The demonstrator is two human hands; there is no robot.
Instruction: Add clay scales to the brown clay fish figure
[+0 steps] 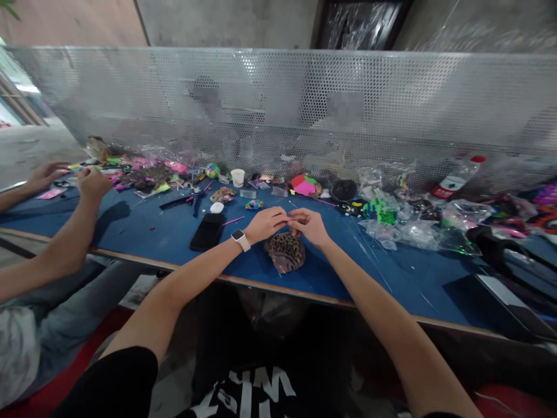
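left hand and right hand meet fingertip to fingertip, pinching something too small to tell | brown beaded piece lies just below both, equally near

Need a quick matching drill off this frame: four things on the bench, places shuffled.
1. black phone
2. brown patterned piece
3. white cup
4. red-capped bottle

a. far right, lying by the mesh screen
b. just below the left hand and right hand
c. left of the watch wrist
d. standing near the screen, left of centre

Pairs: 1-c, 2-b, 3-d, 4-a
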